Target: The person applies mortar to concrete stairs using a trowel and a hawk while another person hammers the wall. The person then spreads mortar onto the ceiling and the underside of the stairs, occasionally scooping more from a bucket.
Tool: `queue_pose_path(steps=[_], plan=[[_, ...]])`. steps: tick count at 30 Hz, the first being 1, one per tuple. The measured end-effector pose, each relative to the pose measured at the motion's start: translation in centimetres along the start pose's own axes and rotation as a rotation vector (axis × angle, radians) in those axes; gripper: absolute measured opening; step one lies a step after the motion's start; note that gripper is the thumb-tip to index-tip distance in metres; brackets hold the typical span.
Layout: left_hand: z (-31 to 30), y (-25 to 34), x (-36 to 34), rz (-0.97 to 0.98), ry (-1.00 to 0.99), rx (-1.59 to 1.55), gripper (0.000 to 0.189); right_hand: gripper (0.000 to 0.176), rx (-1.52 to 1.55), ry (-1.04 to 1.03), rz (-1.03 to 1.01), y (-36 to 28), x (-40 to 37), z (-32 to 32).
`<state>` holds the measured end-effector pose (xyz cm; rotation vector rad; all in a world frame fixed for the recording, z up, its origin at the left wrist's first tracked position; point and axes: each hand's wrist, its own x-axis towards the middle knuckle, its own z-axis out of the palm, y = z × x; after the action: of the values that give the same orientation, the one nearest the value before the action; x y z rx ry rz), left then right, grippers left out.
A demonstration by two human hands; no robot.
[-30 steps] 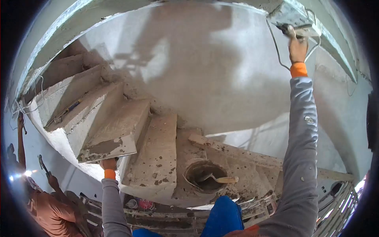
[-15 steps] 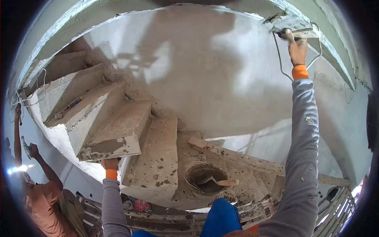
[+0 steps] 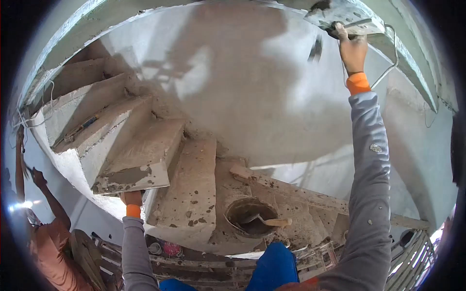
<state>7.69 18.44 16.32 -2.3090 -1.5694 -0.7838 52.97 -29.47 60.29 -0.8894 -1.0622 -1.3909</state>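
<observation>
My right hand (image 3: 353,51) is raised at the upper right, fingers wrapped around the handle of a plastering float (image 3: 371,27). The float lies against the underside of the curved concrete edge (image 3: 412,60), where wet mortar (image 3: 335,13) shows. A dark, blurred lump (image 3: 315,48) hangs in the air just left of the float. Low on the left, my left hand (image 3: 131,197) grips a mortar hawk (image 3: 153,177) from below. Some grey mortar sits on the hawk's top; its handle is hidden by my fingers.
Curved concrete stairs (image 3: 189,184) climb to the left. A mortar bucket (image 3: 233,228) with a wooden-handled trowel (image 3: 276,222) stands before my knees. A long plank (image 3: 296,191) lies to the right. A co-worker (image 3: 53,242) is at the lower left. A bent metal rod (image 3: 395,48) hangs by my right hand.
My right hand and the float have moved left and slightly up along the concrete edge. A dark lump now appears in the air beside them. My left hand stays under the hawk.
</observation>
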Motion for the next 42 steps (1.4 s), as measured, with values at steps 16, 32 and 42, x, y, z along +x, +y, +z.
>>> queue_pose_path(steps=[16, 32, 42], plan=[[-0.7, 0.5, -0.5, -0.063, 0.121, -0.044, 0.042, 0.030, 0.122, 0.033, -0.052, -4.0, -0.7, 3.4], [1.7, -0.4, 0.1, -0.017, 0.053, -0.038, 0.045, 0.031, 0.048, 0.132, -0.049, -2.8, -0.7, 1.6], [4.3, -0.7, 1.0, -0.032, 0.187, -0.152, 0.046, 0.029, -0.047, 0.078, -0.083, -10.4, -1.9, 6.8]])
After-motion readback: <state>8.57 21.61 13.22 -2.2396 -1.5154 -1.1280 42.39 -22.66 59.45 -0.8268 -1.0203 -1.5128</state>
